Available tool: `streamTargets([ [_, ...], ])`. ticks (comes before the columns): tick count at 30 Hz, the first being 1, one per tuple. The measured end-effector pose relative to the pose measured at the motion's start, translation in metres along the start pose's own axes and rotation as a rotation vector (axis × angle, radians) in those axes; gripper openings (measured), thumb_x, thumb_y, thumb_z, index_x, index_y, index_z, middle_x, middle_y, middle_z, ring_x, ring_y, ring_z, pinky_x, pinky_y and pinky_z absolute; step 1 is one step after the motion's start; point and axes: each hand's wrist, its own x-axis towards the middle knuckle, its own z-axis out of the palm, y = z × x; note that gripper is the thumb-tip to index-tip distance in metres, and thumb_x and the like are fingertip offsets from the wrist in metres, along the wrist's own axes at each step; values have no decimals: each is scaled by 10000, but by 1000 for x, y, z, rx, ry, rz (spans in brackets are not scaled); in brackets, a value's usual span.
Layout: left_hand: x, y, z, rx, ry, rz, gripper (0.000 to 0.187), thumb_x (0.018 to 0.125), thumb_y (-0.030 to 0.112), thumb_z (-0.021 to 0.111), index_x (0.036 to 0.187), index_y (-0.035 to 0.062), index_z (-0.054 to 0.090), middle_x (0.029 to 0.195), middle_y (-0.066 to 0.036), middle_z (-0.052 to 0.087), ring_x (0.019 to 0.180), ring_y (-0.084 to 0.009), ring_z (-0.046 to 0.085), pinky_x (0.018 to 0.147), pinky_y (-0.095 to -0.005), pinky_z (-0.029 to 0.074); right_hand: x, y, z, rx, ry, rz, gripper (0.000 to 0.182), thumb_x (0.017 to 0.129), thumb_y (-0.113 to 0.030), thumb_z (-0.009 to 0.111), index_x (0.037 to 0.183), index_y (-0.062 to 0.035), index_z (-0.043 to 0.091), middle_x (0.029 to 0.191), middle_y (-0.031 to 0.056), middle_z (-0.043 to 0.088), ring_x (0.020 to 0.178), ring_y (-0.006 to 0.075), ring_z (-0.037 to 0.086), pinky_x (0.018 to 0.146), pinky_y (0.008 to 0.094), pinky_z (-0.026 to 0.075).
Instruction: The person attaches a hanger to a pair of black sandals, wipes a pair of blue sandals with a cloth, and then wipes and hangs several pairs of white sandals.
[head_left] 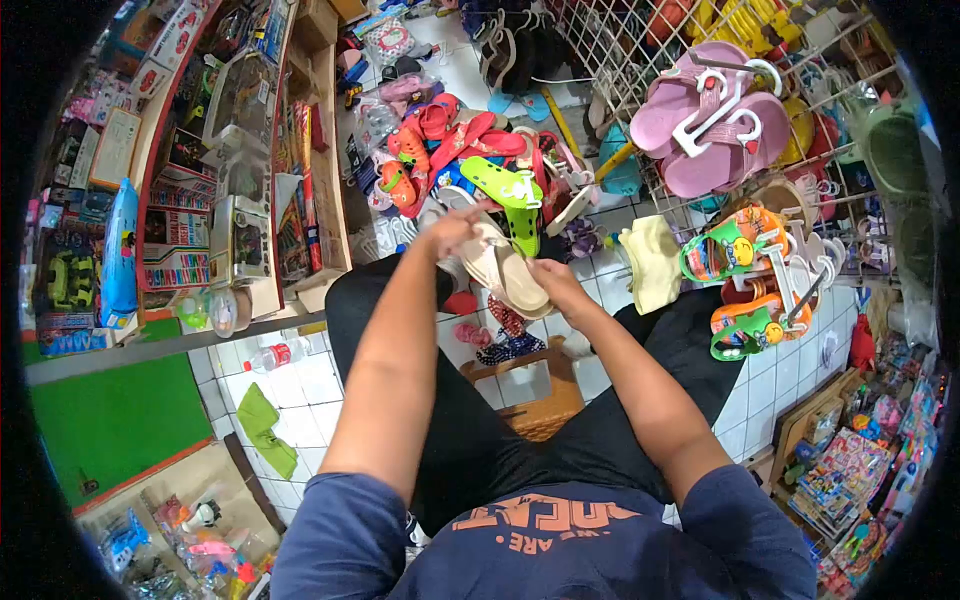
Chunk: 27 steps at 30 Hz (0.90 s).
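A pair of beige sandals (505, 275) is held between my hands above my lap. My left hand (455, 232) is at the upper end of the sandals, its fingers bent and slightly blurred, and I cannot make out whether they grip. My right hand (560, 288) pinches the lower right edge of the sandals. Lime green clogs (519, 215) with a white hanger lie just beyond, close to the sandals' upper side. Behind them is a pile of red and orange footwear (425, 150).
Pink sandals (755, 140) hang on a wire rack (610, 50) at the upper right, with orange and green sandals (735, 250) below. A toy shelf (150, 130) stands on the left. A plastic bottle (275, 355) and green cloth (262, 430) lie on the tiled floor.
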Motion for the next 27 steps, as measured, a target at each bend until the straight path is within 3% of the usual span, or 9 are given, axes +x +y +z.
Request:
streamTargets([
  [2,1,-6,30,118,77,-228,525,917,228,586,1416,155,440,1237,-94,568,1034,-190,564,831,-342,493,3,7,3,-105,61,35,457,896,-409,629,1096,2,621,956,73,670,811,130,623,725,276,495],
  [3,57,-86,33,-98,109,-66,492,942,339,560,1389,155,468,1205,-91,588,973,-202,597,748,-363,519,0,10,4,-219,126,86,410,882,-380,653,1055,-7,645,943,76,673,807,127,620,722,280,493],
  [5,39,-79,67,-290,251,-294,380,959,409,513,1161,100,605,966,-46,629,689,-197,583,543,-412,492,-9,15,6,-389,281,54,423,829,-350,699,1033,13,625,946,128,672,822,186,634,751,319,500],
  [11,81,-101,69,-189,393,-320,223,920,320,529,938,117,622,765,-19,549,617,-184,497,499,-353,399,-10,35,-8,-654,429,18,460,840,-308,669,1128,35,565,1008,187,663,910,266,654,795,353,507],
  [14,102,-93,42,-520,424,-272,421,816,242,570,1213,111,516,1091,-96,575,1036,-262,517,783,-463,461,-4,44,-20,-508,504,86,489,852,-298,663,1175,51,551,1048,195,655,971,279,640,838,352,492],
  [21,113,-76,21,-1319,485,-67,284,798,132,584,1060,78,485,1025,-58,517,955,-203,514,915,-465,424,9,51,-28,-452,540,45,487,869,-259,659,1200,69,521,1032,174,662,923,247,642,812,337,497],
  [23,112,-70,21,-1399,617,-101,231,780,95,601,985,86,495,932,-67,534,857,-217,527,815,-423,460,18,65,-30,-266,514,60,499,882,-237,652,1244,62,482,994,160,670,880,204,646,771,311,501],
  [25,112,-79,10,-1641,329,-139,211,785,106,608,969,96,505,908,-49,525,770,-207,534,678,-359,447,21,68,-31,-264,491,60,502,887,-229,649,1255,61,470,981,155,671,870,188,646,756,300,500],
  [27,106,-77,17,-1616,309,-41,215,787,117,625,969,98,510,912,-32,509,713,-180,525,569,-310,388,23,70,-31,-261,466,59,504,892,-222,646,1265,59,457,969,151,673,859,173,645,740,288,500],
])
